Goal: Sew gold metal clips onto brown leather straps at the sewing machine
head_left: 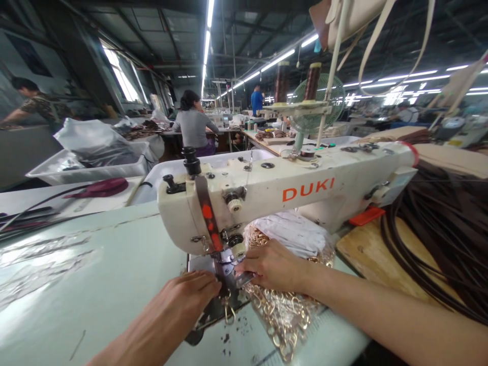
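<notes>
Dark leather strap (227, 284) lies under the presser foot of a white sewing machine (244, 190), and a gold snap hook (229, 311) hangs at its near end. My left hand (192, 295) rests low on the machine bed, its fingers closed at the strap's left edge; its fingertips are partly hidden. On the other side, my right hand (272, 265) pinches a short dark strap end (244, 278) close to the needle. Beneath my right wrist lies a clear plastic bag of gold metal hooks (285, 315).
Dark leather strips (442, 229) are heaped over a wooden board (366, 254) on the right. A maroon piece (99, 188) lies at the left. White bins (137, 162) stand behind the table, and a fan (324, 104) is farther back. Several people work in the background.
</notes>
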Demonstrator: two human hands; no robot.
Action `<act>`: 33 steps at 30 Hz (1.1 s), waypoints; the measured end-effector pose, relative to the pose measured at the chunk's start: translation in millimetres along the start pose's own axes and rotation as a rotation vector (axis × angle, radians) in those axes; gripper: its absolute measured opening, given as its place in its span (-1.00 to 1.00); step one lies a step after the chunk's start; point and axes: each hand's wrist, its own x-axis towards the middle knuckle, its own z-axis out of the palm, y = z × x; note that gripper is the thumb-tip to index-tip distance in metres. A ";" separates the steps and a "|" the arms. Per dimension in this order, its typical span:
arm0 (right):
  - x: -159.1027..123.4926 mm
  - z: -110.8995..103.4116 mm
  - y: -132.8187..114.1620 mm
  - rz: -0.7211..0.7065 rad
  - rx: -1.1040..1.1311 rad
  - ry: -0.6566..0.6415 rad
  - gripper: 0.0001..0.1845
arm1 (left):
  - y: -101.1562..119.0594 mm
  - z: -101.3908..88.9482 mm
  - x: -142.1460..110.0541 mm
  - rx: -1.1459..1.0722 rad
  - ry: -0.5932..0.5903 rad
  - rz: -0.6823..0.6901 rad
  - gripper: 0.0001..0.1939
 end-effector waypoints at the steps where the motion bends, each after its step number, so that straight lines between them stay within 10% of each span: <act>1: 0.1 0.2 0.2 -0.002 0.003 -0.001 -0.72 | -2.8 -1.2 1.0 0.023 -0.031 0.007 -0.68; 14: 2.1 -1.9 -1.7 -0.017 0.008 0.032 -0.79 | -49.5 5.6 -1.0 0.425 0.126 0.218 -0.65; 21: 1.4 -3.0 -2.6 -0.009 0.015 0.019 -0.79 | -56.6 0.9 5.4 0.383 0.035 -0.046 -0.65; 26: 0.9 -1.1 -2.0 0.005 0.019 0.007 -0.77 | -52.1 -8.1 17.7 0.323 -0.124 0.031 -0.70; 33: 0.9 -9.1 -8.8 0.067 -0.038 0.033 -0.75 | -39.3 -8.4 13.0 0.405 -0.054 -0.018 -0.58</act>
